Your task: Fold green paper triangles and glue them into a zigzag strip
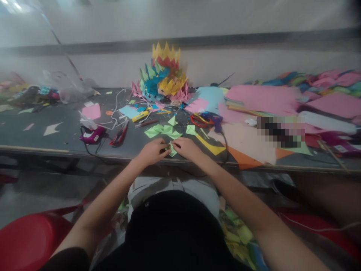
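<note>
From here I see the left hand (153, 151) with its finger and thumb closed on the left side of a small green paper (172, 151); the right hand (184, 148) pinches the same paper from the other side, fingertips curled over its top. The two grips almost meet, low over the front edge of the tabletop (64, 137), right before the person's lap.

One corner of the paper points down toward the person. The fingers cover much of the rest, so I can't tell its long axis.

As for what lies around, from the left: a pale scrap (52, 129), then a purple tool (92, 134) with a dark cord, and red-handled pliers (120, 134) lying aslant. Next comes a yellow cutter (140, 116), tilted up to the right. Folded green pieces (167, 130) crowd the space just beyond the fingers, with a spiky paper model (165, 81) standing upright well behind them. To the right sit red-orange scissors (200, 121), touching or nearly touching a blue glue gun (214, 119), a yellow strip (211, 145) slanting near the right wrist, an orange sheet (244, 161) at the front edge, and broad pink sheets (262, 97) farther back.
</note>
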`<state>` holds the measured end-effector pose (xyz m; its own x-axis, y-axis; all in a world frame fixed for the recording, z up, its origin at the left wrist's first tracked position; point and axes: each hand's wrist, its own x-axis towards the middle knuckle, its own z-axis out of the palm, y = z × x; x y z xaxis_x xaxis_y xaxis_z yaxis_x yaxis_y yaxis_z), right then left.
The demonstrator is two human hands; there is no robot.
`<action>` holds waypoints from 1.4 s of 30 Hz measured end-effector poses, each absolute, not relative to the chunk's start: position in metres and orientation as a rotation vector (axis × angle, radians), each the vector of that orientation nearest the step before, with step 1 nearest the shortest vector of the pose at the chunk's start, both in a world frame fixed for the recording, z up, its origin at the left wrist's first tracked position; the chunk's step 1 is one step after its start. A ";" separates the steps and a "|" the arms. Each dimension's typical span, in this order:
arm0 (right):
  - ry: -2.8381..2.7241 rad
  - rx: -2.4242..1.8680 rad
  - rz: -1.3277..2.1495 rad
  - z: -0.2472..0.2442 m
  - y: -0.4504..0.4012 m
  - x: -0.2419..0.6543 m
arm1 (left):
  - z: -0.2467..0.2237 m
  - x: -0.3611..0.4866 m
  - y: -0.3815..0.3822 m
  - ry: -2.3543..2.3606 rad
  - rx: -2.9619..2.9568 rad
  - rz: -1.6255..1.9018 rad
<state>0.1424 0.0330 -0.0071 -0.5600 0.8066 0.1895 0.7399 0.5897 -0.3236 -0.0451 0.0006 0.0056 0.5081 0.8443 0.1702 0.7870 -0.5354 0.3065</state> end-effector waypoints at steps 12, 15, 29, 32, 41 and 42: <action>-2.354 -1.246 0.692 0.000 0.044 0.150 | -0.008 -0.053 0.009 1.383 2.246 0.723; -2.355 -1.174 0.824 0.006 0.044 0.159 | -0.004 -0.048 0.008 1.416 2.212 0.701; -2.350 -1.003 0.774 -0.003 0.031 0.169 | 0.004 -0.035 -0.008 1.495 2.377 0.591; -2.278 -1.200 0.715 -0.008 0.031 0.163 | 0.009 -0.030 -0.005 1.598 2.320 0.501; -2.423 -1.750 0.516 0.015 0.041 0.137 | 0.030 -0.020 0.032 1.811 1.993 0.120; -2.448 -1.770 0.511 0.019 0.044 0.135 | 0.031 -0.021 0.036 1.774 1.965 0.079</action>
